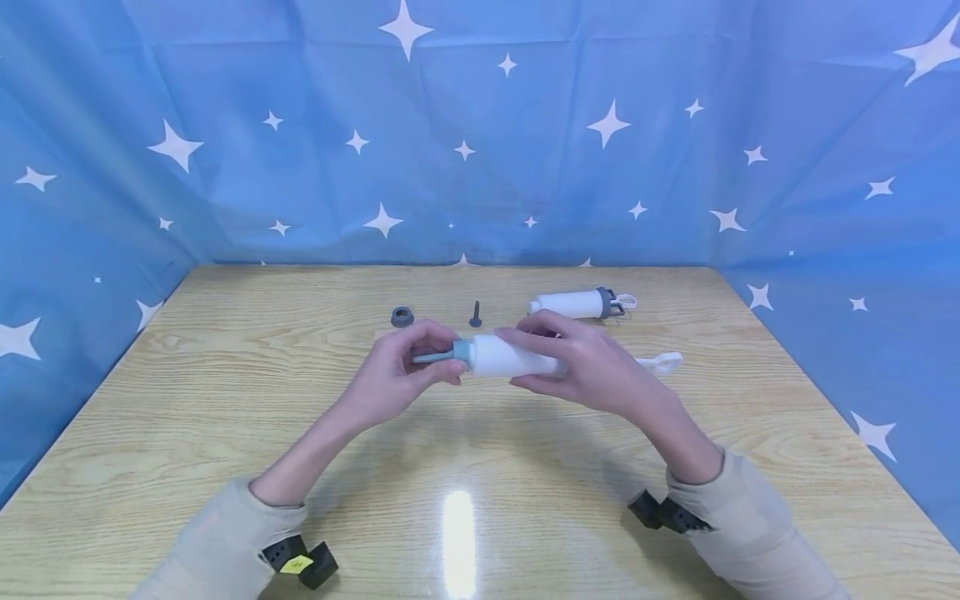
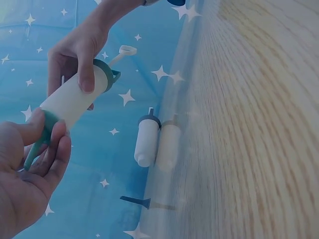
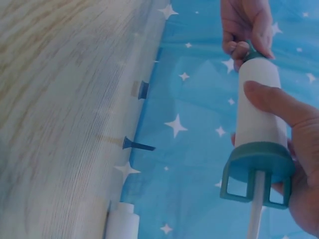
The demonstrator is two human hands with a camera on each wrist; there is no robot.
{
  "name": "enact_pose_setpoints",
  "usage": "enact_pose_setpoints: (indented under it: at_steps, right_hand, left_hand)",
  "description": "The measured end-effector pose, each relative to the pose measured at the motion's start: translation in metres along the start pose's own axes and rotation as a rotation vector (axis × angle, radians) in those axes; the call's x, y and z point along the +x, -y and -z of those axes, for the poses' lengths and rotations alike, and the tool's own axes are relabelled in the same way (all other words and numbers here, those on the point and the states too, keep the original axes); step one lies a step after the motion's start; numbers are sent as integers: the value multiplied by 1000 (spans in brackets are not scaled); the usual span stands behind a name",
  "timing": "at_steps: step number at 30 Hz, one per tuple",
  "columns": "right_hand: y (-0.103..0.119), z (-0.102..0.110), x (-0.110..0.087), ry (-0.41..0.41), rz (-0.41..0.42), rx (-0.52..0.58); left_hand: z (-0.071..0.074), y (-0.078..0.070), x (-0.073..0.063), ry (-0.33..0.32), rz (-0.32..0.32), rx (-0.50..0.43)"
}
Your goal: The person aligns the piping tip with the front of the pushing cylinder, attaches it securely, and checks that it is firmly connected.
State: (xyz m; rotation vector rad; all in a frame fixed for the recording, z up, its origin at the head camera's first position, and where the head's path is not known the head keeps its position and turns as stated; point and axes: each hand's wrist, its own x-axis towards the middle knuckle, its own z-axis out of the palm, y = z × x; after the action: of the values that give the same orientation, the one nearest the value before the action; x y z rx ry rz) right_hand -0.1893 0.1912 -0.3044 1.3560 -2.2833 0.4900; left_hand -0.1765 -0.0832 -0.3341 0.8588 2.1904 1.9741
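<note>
A large white plastic syringe (image 1: 501, 357) is held level above the table between both hands. Its tip carries a teal nozzle (image 1: 461, 352), whose collar my left hand (image 1: 393, 375) pinches between thumb and fingers. The thin spout points back into the left palm, as the left wrist view shows. My right hand (image 1: 596, 362) grips the white barrel (image 3: 261, 107), thumb on one side and fingers mostly hidden behind it. In the right wrist view, a teal end cap (image 3: 261, 162) with finger loops closes the rear. A white plunger rod (image 3: 256, 206) passes through it, ending in a ring handle (image 1: 666, 362).
Behind the hands on the wooden table (image 1: 247, 358) lie a dark grey ring-shaped collar (image 1: 402, 317), a dark grey nozzle (image 1: 476, 317) and a second white syringe (image 1: 568, 304) with a dark grey cap. A blue star-patterned curtain (image 1: 480, 183) hangs along the far edge and both sides.
</note>
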Motion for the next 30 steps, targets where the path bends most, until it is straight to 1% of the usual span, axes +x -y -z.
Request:
enact_pose_setpoints:
  at_steps: [5,9,16,22,26,30]
  right_hand:
    - [1,1,0,0,1,-17]
    - [1,2,0,12,-12,-15]
    - [1,3,-1,22,-32,2]
    - [0,4,-2,32,-58,33]
    - [0,5,-2,36,-62,46]
    - [-1,3,-2,20,-28,40]
  left_hand:
    - [-1,0,0,-15,5,37]
    - [-1,-1,-1,-24,-21,63]
    - [-2,0,-1,-22,-70,70]
    - [-3,0,-2,-18,-90,56]
    - [-2,-2,-3,-17,-83,72]
    - [-3,-3,-2,-32,-61,88]
